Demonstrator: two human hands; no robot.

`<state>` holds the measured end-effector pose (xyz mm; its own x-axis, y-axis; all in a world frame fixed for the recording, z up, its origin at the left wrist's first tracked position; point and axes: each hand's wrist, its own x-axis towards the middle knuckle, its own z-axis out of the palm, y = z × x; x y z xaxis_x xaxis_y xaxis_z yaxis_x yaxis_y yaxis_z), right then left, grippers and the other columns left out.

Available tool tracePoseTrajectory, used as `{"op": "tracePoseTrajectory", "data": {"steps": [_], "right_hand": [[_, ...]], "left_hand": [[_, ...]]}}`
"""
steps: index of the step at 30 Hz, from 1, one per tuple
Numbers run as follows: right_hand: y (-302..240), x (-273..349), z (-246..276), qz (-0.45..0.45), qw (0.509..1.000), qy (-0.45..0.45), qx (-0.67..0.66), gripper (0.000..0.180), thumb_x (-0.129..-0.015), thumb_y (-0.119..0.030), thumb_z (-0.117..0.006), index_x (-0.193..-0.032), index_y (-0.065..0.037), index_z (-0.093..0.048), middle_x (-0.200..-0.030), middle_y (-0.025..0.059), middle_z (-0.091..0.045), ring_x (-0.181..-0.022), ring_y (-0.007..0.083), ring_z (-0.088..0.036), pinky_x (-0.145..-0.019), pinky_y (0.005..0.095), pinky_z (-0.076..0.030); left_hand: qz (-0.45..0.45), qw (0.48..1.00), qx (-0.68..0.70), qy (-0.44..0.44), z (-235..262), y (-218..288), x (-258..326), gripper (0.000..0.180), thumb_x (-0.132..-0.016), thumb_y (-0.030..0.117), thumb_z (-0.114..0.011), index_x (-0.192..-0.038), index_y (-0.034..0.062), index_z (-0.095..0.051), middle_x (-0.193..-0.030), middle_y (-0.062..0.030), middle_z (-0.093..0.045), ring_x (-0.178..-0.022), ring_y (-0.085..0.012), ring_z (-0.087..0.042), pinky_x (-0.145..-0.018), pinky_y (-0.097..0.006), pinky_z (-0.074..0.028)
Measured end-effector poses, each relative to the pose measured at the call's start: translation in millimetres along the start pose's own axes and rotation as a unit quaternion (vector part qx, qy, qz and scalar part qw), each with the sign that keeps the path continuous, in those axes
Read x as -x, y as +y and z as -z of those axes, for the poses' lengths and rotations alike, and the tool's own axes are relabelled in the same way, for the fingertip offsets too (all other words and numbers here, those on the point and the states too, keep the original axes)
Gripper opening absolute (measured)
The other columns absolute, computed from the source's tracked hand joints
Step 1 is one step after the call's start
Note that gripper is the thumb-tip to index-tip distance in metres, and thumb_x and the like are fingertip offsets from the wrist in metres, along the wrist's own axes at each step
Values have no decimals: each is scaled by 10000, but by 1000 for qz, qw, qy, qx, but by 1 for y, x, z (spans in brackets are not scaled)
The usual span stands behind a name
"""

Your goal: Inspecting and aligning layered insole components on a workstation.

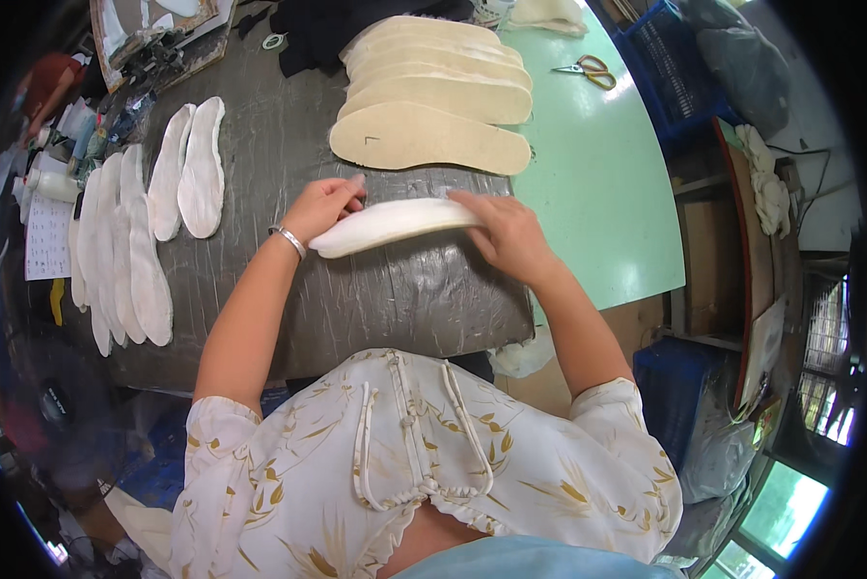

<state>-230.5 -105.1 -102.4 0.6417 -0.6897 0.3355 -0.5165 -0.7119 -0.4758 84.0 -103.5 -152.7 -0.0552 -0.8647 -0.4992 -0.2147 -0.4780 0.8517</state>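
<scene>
A white, fluffy insole is held edge-up and slightly bowed over the dark table. My right hand grips its right end, fingers along the top edge and thumb on the near side. My left hand is beside its left end, just behind it, with the fingers curled in. Whether anything is between those fingertips does not show. A bracelet circles my left wrist. Just beyond my hands lies a fanned row of cream insoles, their smooth sides up, the nearest one marked with a small dark angle.
White fluffy insoles lie in a group at the left, with a separate pair beside them. Scissors rest on the green tabletop at the right. Dark cloth lies at the back; a blue crate stands far right.
</scene>
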Motion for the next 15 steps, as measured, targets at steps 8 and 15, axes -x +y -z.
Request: {"op": "tracePoseTrajectory", "data": {"steps": [8,15], "right_hand": [[63,-86,6,-148,985,-50,68,430,-783,-301,-759,-1142,-93,-645,-1129,151,-636,-938,376,-639,-806,436,-520],[74,-73,2,-135,976,-37,167,720,-661,-396,-839,-1243,-93,-542,-1198,122,-573,-1154,329,-533,-998,462,-379]], "left_hand": [[-311,941,51,121,-4,-7,-4,852,-838,528,-714,-1451,48,-367,-1377,-126,-464,-1286,-241,-439,-1052,-350,-381],[-334,869,-251,266,-18,7,-22,962,-750,242,-805,-1491,28,-230,-1372,-218,-435,-1263,-371,-464,-1029,-418,-423]]}}
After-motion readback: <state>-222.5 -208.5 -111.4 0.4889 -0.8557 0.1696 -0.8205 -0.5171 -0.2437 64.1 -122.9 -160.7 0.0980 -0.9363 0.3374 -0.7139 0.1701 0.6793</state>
